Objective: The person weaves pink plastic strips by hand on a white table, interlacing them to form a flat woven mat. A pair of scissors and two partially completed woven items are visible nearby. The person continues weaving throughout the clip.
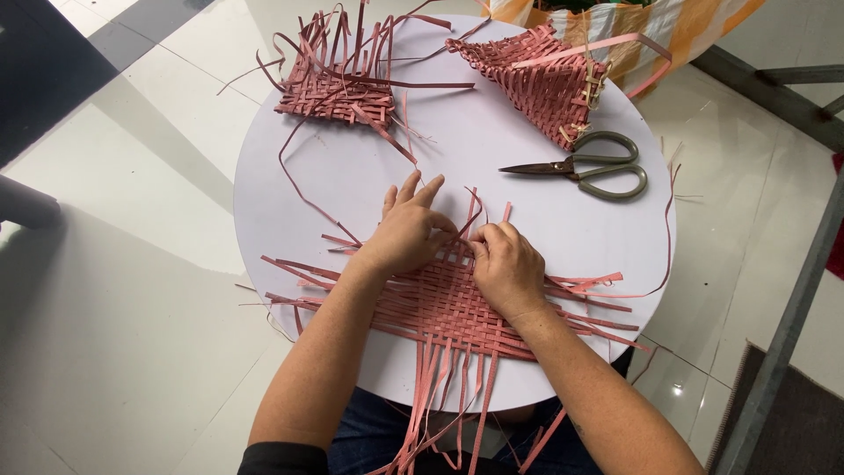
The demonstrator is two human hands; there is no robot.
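1. Both forearms reach up from the lower edge of the view, over a lap in dark denim, to the round white table (527,202), which serves as the landmark for everything else.
2. On the near half of that table lies the flat woven mat (440,303) of reddish-pink strips, its loose ends fanning out to both sides and hanging off the table's near rim toward the lap.
3. At the table's far left sits a second woven piece (338,88), with unwoven strips standing up and trailing from it.
4. At the table's far right rests a cone-shaped woven piece (541,84), partly overhanging the edge, with a striped orange and white bag behind it.
5. On the table's right side, between the cone-shaped piece and the mat, lie the scissors (585,165), blades shut and pointing toward the table's centre, well apart from both hands.
6. Near the table's centre, the left hand (406,233) lies palm down on the mat's far edge, fingers loosely spread, the thumb tucked toward the weave; it presses on the mat rather than gripping it.
7. Just beside it, the right hand (508,268) rests on the same far edge, fingers curled and pinched together on a strip of the mat; the exact strip cannot be made out.
8. A single loose strip (299,180) curls across the table's left part, from the second woven piece toward the mat.
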